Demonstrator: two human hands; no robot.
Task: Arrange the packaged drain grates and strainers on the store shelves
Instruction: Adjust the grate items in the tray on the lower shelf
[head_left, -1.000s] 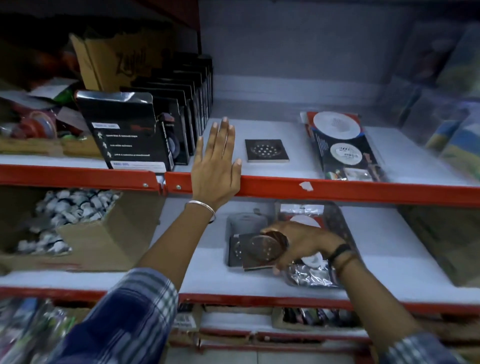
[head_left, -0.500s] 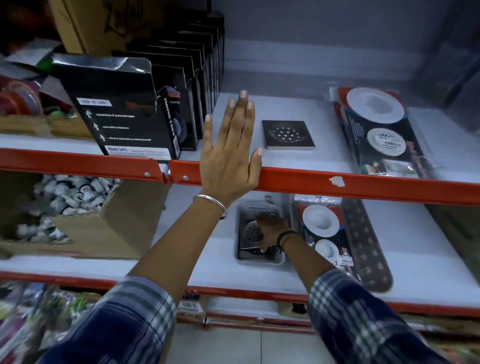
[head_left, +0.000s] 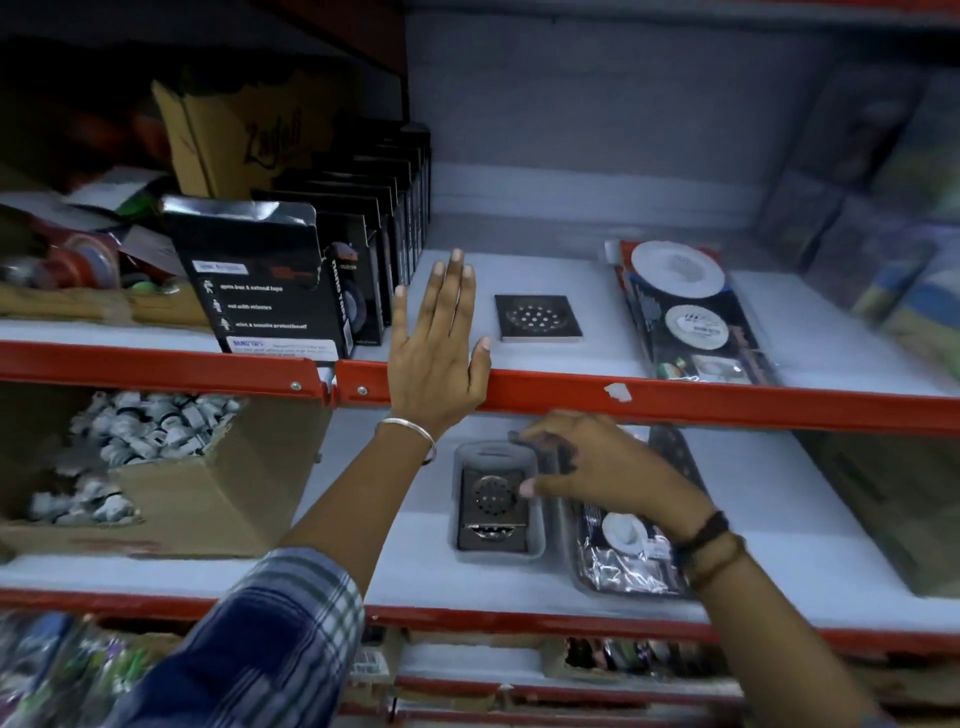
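Note:
My left hand (head_left: 436, 353) lies flat with fingers spread against the red front rail (head_left: 675, 400) of the upper shelf. My right hand (head_left: 587, 462) hovers over the lower shelf at the upper right rim of a grey tray (head_left: 493, 555), fingers curled and apart, with nothing clearly in them. Square metal drain grates (head_left: 491, 493) lie stacked in the tray. A lone square drain grate (head_left: 537, 318) sits on the upper shelf just right of my left hand. Packaged white strainers (head_left: 685, 312) lie further right there. Another strainer pack (head_left: 623, 551) lies under my right wrist.
A row of black tape boxes (head_left: 270, 286) stands left of my left hand. A cardboard box of white fittings (head_left: 156, 467) fills the lower shelf's left side. A dark perforated strip (head_left: 675, 457) lies behind my right hand. Blurred packages stand at the far right.
My right hand carried a square grate to the grey tray and set it inside; it now sits back at the tray's rim without it. My left hand stayed on the rail.

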